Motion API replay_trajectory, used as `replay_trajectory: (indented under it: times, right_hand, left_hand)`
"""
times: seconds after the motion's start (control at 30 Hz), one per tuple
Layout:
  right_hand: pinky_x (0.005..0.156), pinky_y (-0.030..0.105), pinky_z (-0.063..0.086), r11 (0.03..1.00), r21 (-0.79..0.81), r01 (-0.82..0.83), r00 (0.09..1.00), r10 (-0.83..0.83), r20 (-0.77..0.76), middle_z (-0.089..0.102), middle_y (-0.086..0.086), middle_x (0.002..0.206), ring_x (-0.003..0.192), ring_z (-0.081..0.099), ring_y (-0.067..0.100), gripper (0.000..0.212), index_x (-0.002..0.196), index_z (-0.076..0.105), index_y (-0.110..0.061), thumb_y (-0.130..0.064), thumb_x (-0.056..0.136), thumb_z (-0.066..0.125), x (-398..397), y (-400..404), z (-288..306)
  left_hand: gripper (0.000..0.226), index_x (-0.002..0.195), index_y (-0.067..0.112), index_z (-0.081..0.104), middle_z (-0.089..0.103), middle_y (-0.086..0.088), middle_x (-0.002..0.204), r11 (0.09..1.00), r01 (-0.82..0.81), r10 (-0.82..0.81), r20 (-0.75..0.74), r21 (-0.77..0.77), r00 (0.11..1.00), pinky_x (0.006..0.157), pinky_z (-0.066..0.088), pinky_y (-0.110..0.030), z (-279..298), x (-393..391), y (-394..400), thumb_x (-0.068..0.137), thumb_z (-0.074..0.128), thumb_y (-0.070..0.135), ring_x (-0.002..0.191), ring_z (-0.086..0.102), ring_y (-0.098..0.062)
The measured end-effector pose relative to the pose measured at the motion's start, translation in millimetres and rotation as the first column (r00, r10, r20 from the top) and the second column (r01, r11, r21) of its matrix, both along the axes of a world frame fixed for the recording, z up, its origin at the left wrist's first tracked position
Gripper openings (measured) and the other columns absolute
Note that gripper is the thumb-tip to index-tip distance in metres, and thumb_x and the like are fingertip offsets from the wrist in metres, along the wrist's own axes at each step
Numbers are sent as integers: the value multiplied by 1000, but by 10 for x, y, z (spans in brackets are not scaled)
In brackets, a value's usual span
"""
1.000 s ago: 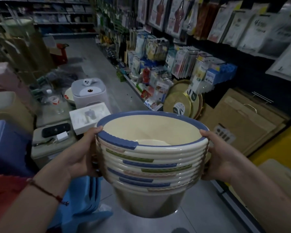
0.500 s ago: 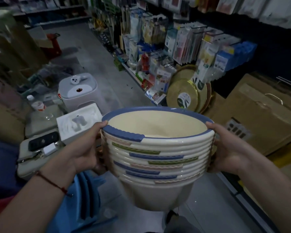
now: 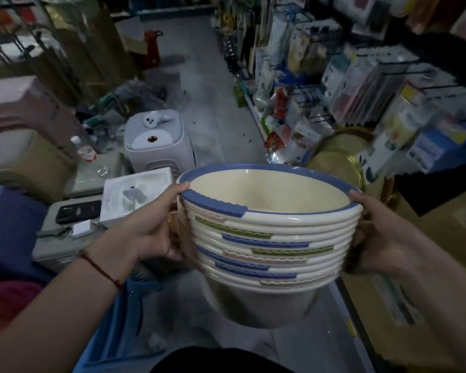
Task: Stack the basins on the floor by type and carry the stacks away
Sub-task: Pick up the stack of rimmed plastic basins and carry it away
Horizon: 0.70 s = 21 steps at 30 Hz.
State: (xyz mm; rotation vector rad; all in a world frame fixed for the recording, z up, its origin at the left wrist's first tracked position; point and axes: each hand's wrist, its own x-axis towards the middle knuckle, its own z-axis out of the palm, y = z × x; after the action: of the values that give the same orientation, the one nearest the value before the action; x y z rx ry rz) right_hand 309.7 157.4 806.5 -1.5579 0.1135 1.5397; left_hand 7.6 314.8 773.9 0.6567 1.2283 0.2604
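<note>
Head view: both hands grip unlabelled basin stack (image 3: pixel 267 238).

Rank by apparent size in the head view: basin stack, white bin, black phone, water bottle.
1. basin stack, though nearness to the camera inflates it
2. white bin
3. black phone and water bottle look alike; unranked

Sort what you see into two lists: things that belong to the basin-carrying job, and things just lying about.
Job: stack of cream basins; left hand; right hand.

Lying about: white appliance; black phone; water bottle; gold trays; blue stools.
</note>
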Motion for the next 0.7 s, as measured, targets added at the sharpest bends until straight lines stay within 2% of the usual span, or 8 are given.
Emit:
replay_trajectory:
  times: [0.07,0.13,0.23,0.37,0.43,0.53,0.63,0.7]
  right_hand:
    - [78,44,52,999,-38,-36,999,37,14,73,20,103,96,69,36,66,118,66,-6,-60,80,65,121,249,-41]
    - [78,47,53,997,-46,-59,998,60,23,70,21,113,106,65,39,69,122,64,-7,-61,79,64,219,519,-72]
    - [86,52,51,995,-49,-84,994,87,59,69,22,112,106,63,40,67,118,64,-6,-61,80,65,324,954,-105]
    - [98,57,45,993,-70,-100,991,105,81,67,23,113,106,62,41,63,117,61,-9,-59,80,67,438,1612,-213]
    - [98,57,46,993,-73,-96,991,102,82,67,23,116,108,62,42,66,124,60,-10,-59,80,67,500,1983,-296]
    - [95,59,47,995,-81,-57,996,62,70,68,23,118,108,63,44,71,130,59,-12,-59,77,70,567,2534,-402]
    - [100,62,42,994,-102,-38,998,44,51,68,22,119,110,62,44,74,130,59,-14,-59,74,72,634,3028,-470]
    - [98,59,44,995,-99,-35,998,39,45,67,22,118,109,61,44,68,126,60,-13,-58,75,69,665,3326,-452]
  left_hand:
    - [65,121,19,63,68,-18,120,999,-35,35,-24,2,999,95,43,-68,-16,59,189,74,64,64,114,59,-42]
    - [67,122,19,61,66,-21,122,997,-73,73,-26,1,997,93,45,-67,-68,85,401,72,66,63,113,60,-44]
    - [76,128,22,57,62,-25,125,995,-99,99,-11,-15,995,88,48,-68,-182,110,781,66,70,64,112,59,-48]
    - [66,125,24,59,63,-29,122,988,-139,140,12,-65,990,89,48,-67,-349,180,1406,74,68,64,111,60,-49]
    - [65,127,25,59,64,-28,121,991,-120,121,21,-59,992,92,46,-67,-437,238,1782,75,67,65,112,60,-47]
    - [57,123,25,61,70,-19,107,993,-105,106,14,-53,994,83,52,-57,-476,353,2332,81,59,64,102,63,-40]
    - [54,117,24,65,72,-17,106,997,-64,65,8,-51,998,95,47,-62,-448,459,2860,81,58,64,105,63,-39]
    - [58,116,23,66,73,-14,103,998,-51,51,-4,-37,999,91,50,-60,-412,512,3185,75,61,65,103,64,-37]
